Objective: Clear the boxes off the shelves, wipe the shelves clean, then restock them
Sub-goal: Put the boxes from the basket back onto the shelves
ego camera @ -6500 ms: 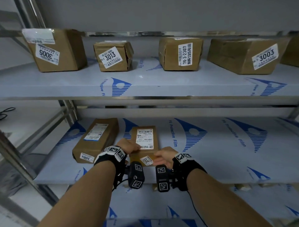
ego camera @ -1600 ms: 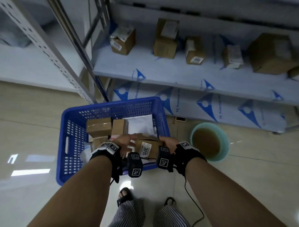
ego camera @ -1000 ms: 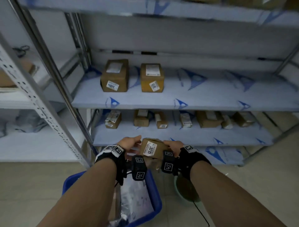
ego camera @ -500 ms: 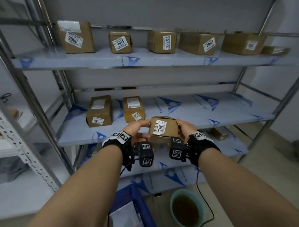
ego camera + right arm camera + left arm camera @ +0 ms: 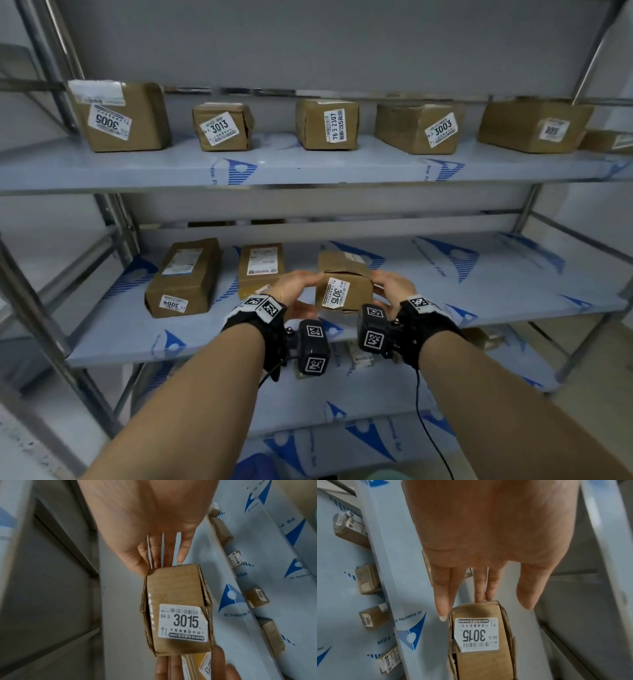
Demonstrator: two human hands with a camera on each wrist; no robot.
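Observation:
A small brown cardboard box labelled 3015 (image 5: 344,289) sits low over the middle shelf (image 5: 479,291), to the right of two other boxes. I cannot tell whether it rests on the shelf. My left hand (image 5: 299,284) touches its left end and my right hand (image 5: 390,284) its right end. In the left wrist view my left hand (image 5: 479,561) has straight fingers whose tips meet the box (image 5: 481,649), with the thumb apart from it. In the right wrist view my right hand (image 5: 154,540) has straight fingers against the box (image 5: 176,601).
Box 3004 (image 5: 185,277) and a flat box (image 5: 262,267) lie left of it. The top shelf (image 5: 308,168) carries several labelled boxes, such as 3005 (image 5: 120,116) and 3013 (image 5: 222,126). More small boxes (image 5: 366,578) stand on the shelf below. A blue basket (image 5: 253,466) is at the floor.
Both hands have carried box 3015 forward from in front of the rack onto the middle shelf, beside the two boxes there. The view has moved closer to the rack.

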